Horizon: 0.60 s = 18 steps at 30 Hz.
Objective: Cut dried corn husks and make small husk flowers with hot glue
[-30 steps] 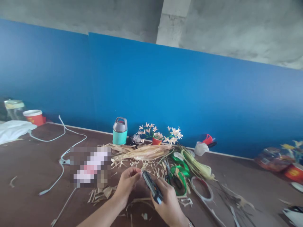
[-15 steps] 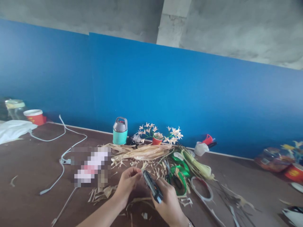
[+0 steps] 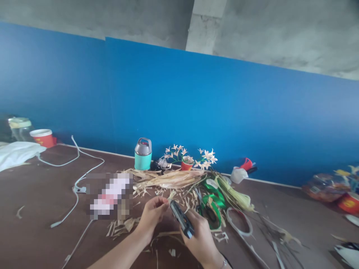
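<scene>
Where the dark tool [image 3: 182,219] lies: in the right hand [image 3: 200,232], fingers wrapped round it, long axis five to eleven o'clock.
Left hand [image 3: 153,215]: toward nine o'clock, thumb and forefinger pressed together; anything pinched, I cannot tell.
Tool tip [image 3: 172,204]: just beside the left fingertips [image 3: 165,201], at their three o'clock.

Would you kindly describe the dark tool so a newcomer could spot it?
Before the blue panel is a brown table. Over its near middle, the right hand holds the dark tool, solid and elongated, unlike the pale scraps nearby.
</scene>
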Tool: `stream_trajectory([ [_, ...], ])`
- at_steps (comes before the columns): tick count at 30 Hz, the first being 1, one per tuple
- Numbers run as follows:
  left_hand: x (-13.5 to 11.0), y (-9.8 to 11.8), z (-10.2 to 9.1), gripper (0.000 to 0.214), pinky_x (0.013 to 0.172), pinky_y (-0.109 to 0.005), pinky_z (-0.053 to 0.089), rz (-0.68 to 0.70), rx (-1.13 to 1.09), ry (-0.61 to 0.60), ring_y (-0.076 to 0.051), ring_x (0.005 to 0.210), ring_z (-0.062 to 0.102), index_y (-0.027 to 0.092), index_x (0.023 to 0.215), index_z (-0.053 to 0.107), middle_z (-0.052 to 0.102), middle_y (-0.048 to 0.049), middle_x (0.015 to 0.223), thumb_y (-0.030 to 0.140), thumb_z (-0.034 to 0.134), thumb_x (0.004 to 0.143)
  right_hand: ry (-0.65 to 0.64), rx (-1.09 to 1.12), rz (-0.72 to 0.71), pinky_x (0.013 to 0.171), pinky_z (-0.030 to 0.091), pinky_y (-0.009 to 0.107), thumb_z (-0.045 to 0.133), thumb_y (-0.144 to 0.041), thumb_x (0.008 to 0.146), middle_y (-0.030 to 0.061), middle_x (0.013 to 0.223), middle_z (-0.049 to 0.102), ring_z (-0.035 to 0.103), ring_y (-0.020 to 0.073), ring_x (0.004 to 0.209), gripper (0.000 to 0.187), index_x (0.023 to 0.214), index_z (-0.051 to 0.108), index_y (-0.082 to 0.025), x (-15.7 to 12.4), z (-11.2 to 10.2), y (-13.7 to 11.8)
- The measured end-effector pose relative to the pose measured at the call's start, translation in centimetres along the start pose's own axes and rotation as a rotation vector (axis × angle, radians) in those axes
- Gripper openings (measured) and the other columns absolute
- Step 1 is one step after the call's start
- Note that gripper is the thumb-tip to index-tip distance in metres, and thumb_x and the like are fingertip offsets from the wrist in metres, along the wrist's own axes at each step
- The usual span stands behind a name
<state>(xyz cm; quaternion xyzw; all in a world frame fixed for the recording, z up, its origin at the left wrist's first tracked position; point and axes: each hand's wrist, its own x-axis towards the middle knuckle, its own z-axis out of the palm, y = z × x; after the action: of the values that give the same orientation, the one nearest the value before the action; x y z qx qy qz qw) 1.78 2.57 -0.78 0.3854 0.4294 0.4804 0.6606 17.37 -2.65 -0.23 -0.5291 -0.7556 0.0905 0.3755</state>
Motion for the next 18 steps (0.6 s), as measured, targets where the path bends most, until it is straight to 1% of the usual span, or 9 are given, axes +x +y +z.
stream_trajectory([
  [4,0.00,0.02,-0.06,0.024,0.040,-0.017,0.015,0.001,-0.002,-0.001,-0.002,0.039,0.023,0.014,0.062,0.058,0.036,0.0102,0.045,0.033,0.072,0.057,-0.027,0.022,0.017,0.072,0.050,0.025,0.048,-0.002,0.066,0.0076,0.096,0.068,0.064,0.0194,0.085,0.047,0.107,0.062,-0.020,0.05,-0.08,-0.12],
  [7,0.11,-0.10,-0.11,0.024,0.040,-0.017,0.014,0.003,0.003,-0.003,-0.002,0.038,0.023,0.014,0.063,0.058,0.035,0.0103,0.045,0.033,0.072,0.058,-0.028,0.028,0.029,0.072,0.050,0.025,0.047,-0.002,0.065,0.0075,0.097,0.068,0.064,0.0192,0.086,0.050,0.110,0.061,-0.021,0.03,-0.06,-0.12],
  [13,0.29,-0.37,-0.20,0.027,0.040,-0.016,0.014,0.008,-0.023,-0.018,-0.002,0.039,0.023,0.014,0.064,0.057,0.035,0.0101,0.046,0.035,0.074,0.058,-0.035,0.037,0.019,0.074,0.051,0.025,0.047,-0.002,0.065,0.0087,0.104,0.067,0.062,0.0211,0.096,0.054,0.114,0.059,-0.021,0.07,-0.04,-0.08],
  [18,0.11,-0.15,-0.10,0.028,0.040,-0.017,0.014,0.007,-0.022,-0.011,-0.002,0.039,0.021,0.014,0.062,0.057,0.034,0.0106,0.045,0.036,0.073,0.057,-0.021,0.026,0.015,0.075,0.051,0.027,0.047,-0.003,0.066,0.0084,0.102,0.067,0.063,0.0211,0.092,0.051,0.112,0.060,-0.021,0.08,-0.16,-0.23],
])
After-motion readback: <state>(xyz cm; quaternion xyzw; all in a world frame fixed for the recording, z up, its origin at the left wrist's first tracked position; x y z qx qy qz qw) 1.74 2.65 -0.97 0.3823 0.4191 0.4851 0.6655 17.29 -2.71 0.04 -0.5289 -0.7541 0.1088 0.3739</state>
